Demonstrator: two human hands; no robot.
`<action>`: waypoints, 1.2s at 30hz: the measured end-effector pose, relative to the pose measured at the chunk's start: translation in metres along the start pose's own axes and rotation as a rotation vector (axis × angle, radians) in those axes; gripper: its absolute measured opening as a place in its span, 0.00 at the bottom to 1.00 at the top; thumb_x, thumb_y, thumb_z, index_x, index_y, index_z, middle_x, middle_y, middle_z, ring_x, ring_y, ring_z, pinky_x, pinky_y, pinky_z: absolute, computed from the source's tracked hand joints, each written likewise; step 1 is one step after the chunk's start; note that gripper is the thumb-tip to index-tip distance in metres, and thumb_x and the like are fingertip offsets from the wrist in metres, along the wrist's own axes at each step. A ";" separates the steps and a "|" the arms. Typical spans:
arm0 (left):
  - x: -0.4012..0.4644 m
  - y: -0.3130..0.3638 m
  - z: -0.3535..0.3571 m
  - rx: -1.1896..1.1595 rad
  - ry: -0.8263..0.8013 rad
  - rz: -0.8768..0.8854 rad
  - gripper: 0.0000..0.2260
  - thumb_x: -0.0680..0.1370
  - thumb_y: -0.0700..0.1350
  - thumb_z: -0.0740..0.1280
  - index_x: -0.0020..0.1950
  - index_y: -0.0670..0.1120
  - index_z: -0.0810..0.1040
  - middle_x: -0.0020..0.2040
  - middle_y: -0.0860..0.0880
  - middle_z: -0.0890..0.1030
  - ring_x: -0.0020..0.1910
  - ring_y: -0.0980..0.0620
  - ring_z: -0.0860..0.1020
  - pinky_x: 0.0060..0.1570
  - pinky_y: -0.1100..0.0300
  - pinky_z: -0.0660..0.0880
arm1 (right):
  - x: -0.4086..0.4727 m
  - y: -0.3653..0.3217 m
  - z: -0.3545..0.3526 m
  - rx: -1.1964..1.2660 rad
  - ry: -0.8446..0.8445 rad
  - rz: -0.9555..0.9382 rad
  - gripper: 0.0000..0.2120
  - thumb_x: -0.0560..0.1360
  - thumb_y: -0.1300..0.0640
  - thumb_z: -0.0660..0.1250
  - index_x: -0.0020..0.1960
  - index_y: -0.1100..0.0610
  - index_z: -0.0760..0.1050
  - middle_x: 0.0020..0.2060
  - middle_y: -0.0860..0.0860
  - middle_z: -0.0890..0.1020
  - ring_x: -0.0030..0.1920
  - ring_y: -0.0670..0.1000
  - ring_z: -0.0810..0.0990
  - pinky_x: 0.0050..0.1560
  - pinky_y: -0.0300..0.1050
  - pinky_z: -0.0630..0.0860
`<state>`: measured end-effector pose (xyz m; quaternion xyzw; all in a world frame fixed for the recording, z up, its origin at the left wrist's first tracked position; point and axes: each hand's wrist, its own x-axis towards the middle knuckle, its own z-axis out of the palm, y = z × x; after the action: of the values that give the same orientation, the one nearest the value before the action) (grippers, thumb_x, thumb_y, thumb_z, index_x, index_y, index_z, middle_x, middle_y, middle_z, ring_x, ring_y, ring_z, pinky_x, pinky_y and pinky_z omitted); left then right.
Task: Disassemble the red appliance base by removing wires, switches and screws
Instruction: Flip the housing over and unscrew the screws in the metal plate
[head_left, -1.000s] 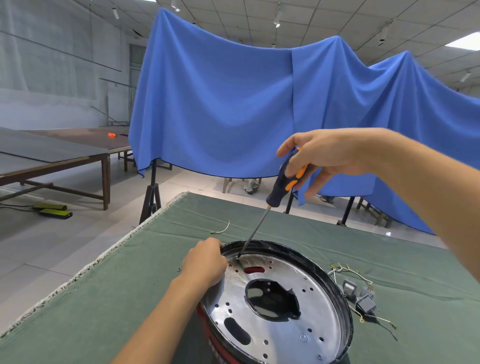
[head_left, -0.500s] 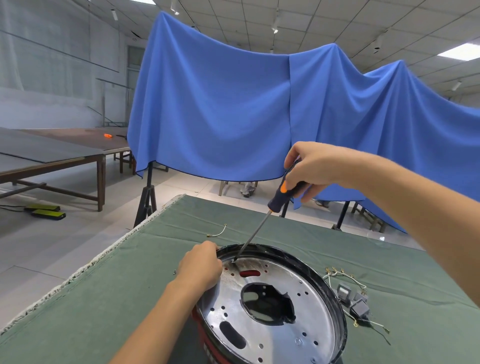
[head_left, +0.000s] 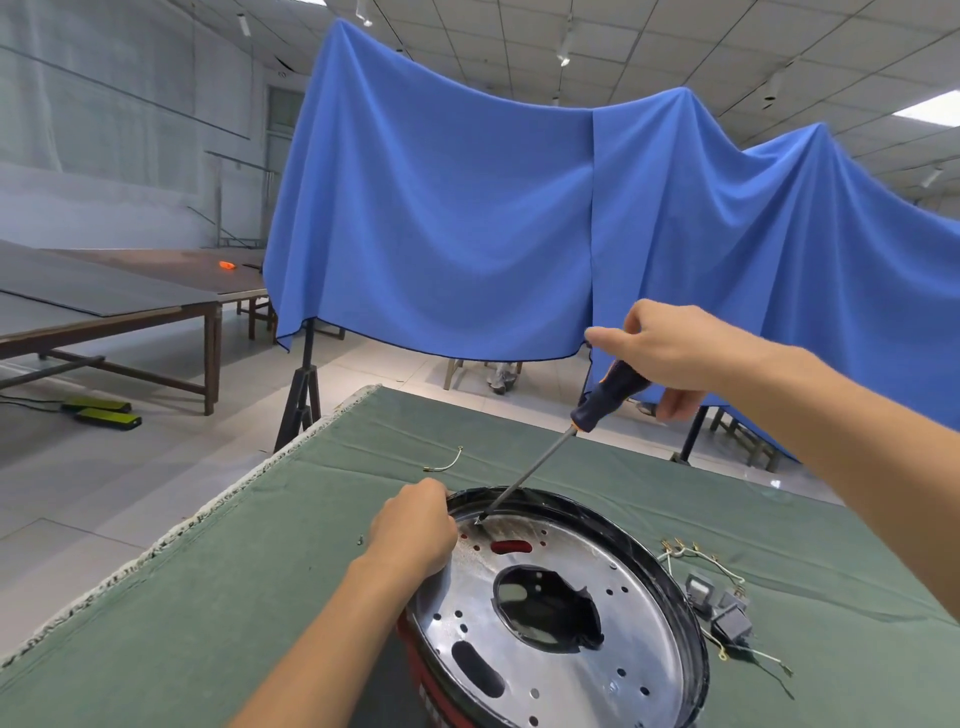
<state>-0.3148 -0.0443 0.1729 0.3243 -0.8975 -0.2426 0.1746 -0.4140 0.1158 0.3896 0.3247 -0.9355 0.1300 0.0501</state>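
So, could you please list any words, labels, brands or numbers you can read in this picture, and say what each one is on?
None can be read.
Red appliance base: pale marks on its red side wall at the bottom edge, too small and cut off to read.
Screwdriver: no print visible on the handle.
Removed switches: no legible label.

The one camera sat on my head, looking forward and steeply down across the green cloth-covered table (head_left: 218, 597) at close range. My left hand (head_left: 415, 530) and right hand (head_left: 660, 348) came in from the bottom and right edges, near the lens. Its wide angle also took in the draped blue fabric backdrop (head_left: 441, 218) and the panelled white ceiling (head_left: 649, 47) beyond.
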 end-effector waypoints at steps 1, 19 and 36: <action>0.000 0.000 0.000 0.002 -0.002 0.000 0.06 0.75 0.38 0.58 0.45 0.43 0.75 0.46 0.43 0.79 0.46 0.40 0.76 0.48 0.49 0.75 | 0.002 0.002 0.001 -0.010 0.030 -0.021 0.16 0.79 0.45 0.60 0.52 0.60 0.71 0.36 0.56 0.82 0.20 0.50 0.79 0.21 0.35 0.71; -0.003 0.003 -0.002 0.023 -0.009 -0.004 0.10 0.74 0.37 0.58 0.51 0.43 0.76 0.49 0.42 0.80 0.49 0.40 0.77 0.49 0.50 0.75 | -0.012 -0.020 0.003 0.228 0.014 -0.278 0.07 0.75 0.50 0.66 0.50 0.50 0.71 0.42 0.48 0.82 0.38 0.51 0.84 0.41 0.50 0.81; -0.007 0.004 -0.005 0.062 -0.128 0.260 0.17 0.78 0.44 0.61 0.66 0.55 0.72 0.62 0.50 0.73 0.62 0.48 0.71 0.59 0.50 0.71 | -0.017 -0.045 0.010 0.383 0.011 -0.360 0.10 0.75 0.60 0.59 0.54 0.51 0.74 0.40 0.50 0.81 0.37 0.54 0.83 0.42 0.50 0.83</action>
<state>-0.3094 -0.0387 0.1779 0.1946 -0.9482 -0.2105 0.1367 -0.3730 0.0888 0.3868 0.4890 -0.8206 0.2954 0.0150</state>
